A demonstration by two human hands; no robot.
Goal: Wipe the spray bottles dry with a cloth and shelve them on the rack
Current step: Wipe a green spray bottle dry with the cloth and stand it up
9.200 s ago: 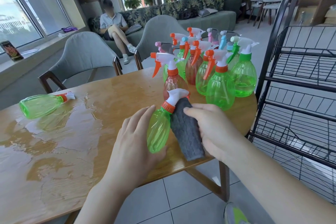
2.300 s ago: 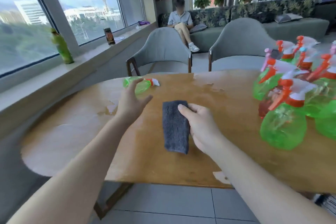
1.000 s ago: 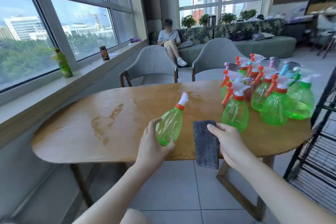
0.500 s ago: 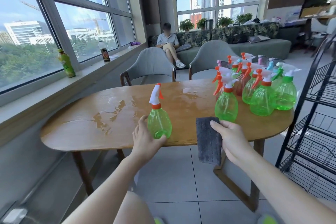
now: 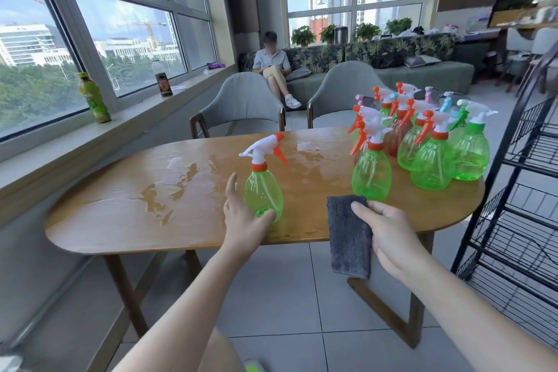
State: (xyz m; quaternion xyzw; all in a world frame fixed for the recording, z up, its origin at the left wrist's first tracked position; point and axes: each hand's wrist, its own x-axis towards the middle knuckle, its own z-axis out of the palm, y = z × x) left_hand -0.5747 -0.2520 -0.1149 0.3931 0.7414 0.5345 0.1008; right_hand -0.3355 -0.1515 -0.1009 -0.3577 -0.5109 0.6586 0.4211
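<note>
Our left hand point(image 5: 241, 214) gripped an upright, apparently empty green spray bottle point(image 5: 263, 190) at its base. Our right hand point(image 5: 383, 232) pinched the grey cloth point(image 5: 347, 238). More bottles point(image 5: 422, 142) stood clustered on the wet desk point(image 5: 169, 208).

Two chairs point(image 5: 241, 103), one cloth point(image 5: 348, 238)

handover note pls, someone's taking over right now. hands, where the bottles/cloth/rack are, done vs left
Left hand: holds the base of a green spray bottle, upright, apart from the others, above the near part of the table.
Right hand: pinches the grey cloth, hanging in front of the table's near edge, not touching the bottle.
Cluster of spray bottles stands at the table's right end. Water puddles lie on the left half.
Black wire rack stands to the right; no bottles on the shelves in view.
Done: one bottle picked out.
Left: wipe it, shelve it, then the rest.
</note>
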